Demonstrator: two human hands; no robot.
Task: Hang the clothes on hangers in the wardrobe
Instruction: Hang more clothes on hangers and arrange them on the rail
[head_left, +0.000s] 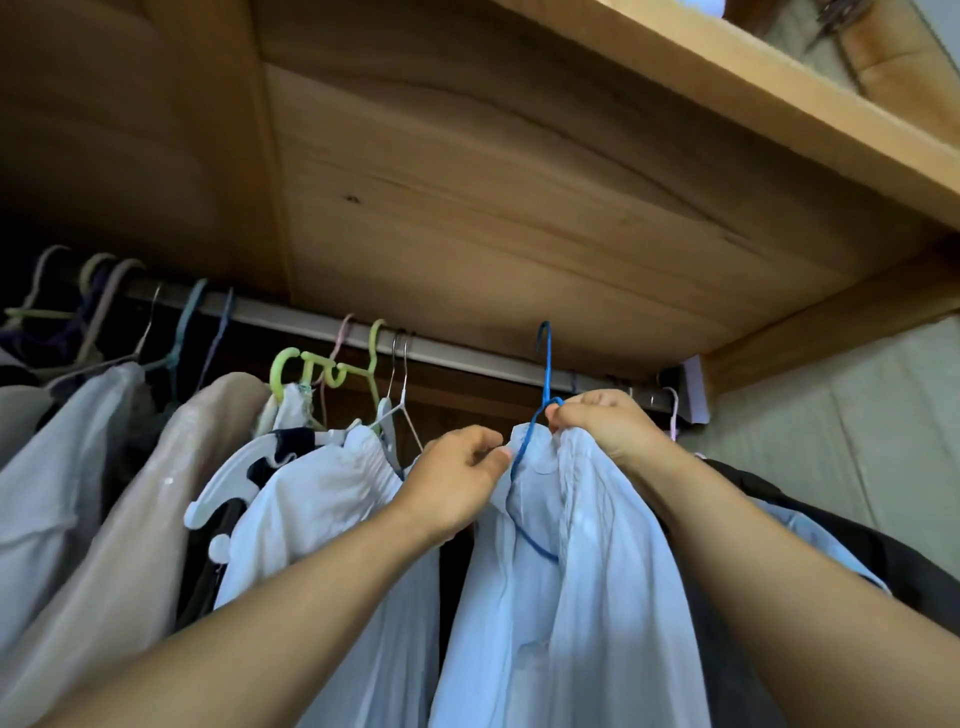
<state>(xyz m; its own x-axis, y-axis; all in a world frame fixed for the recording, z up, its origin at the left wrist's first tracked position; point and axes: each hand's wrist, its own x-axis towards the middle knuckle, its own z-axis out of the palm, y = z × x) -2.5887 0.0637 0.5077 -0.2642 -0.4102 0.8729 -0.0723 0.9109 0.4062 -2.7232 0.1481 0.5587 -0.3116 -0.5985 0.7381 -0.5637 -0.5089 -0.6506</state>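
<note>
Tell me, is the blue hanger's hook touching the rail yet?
Cannot tell. In the head view the blue hanger has its hook tip above the rail, but whether they touch is unclear.

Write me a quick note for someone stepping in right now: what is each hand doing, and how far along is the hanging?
Left hand: pinches the collar of the light blue shirt.
Right hand: grips the shirt's top at the neck of the blue hanger.
The hanger is inside the shirt; its hook stands in front of the rail, apparently not over it.
Done: other garments hang at left.
Left: hook it over the rail, let go.
</note>
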